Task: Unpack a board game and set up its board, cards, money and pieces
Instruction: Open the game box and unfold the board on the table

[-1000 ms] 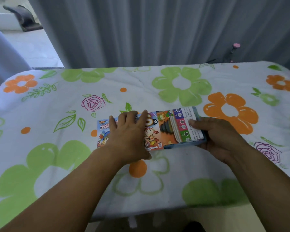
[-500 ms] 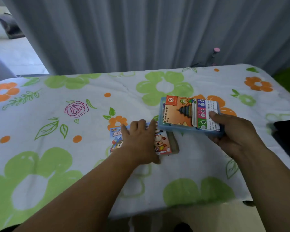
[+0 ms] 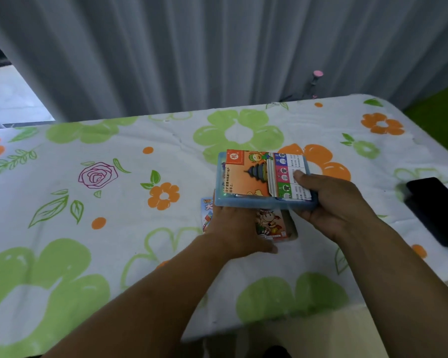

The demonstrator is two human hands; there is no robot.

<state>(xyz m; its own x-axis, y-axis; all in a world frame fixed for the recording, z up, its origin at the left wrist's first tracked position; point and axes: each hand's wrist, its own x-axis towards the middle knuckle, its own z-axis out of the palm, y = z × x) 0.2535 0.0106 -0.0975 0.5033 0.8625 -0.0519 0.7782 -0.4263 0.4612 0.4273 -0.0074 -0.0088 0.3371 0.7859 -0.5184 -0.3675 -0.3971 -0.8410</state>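
The right hand (image 3: 331, 202) pinches the short end of the blue tray (image 3: 256, 203). The thumb is pressed down on the printed sheets (image 3: 254, 177) that lie on top, and the fingers are curled beneath the tray's floor. The thumb probably sits there so the loose sheets cannot slide while the tray hangs clear of the table, roughly level.

Just below and towards the person from that grip, the left hand (image 3: 236, 228) lies palm down on the box lid (image 3: 272, 223). Its thumb is stretched along the lid's near edge and its fingertips are hidden behind the tray's front wall. The hand looks flat and spread, most likely pinning the lid to the flowered tablecloth (image 3: 109, 202) so that it stays put as the tray comes away.

The game's contents therefore ride in the tray, directly above the far part of the lid, and nothing is laid out yet. Well off to the right of the grip a black phone (image 3: 435, 208) lies near the table's edge. Beyond the tray hangs a grey curtain (image 3: 217, 47).
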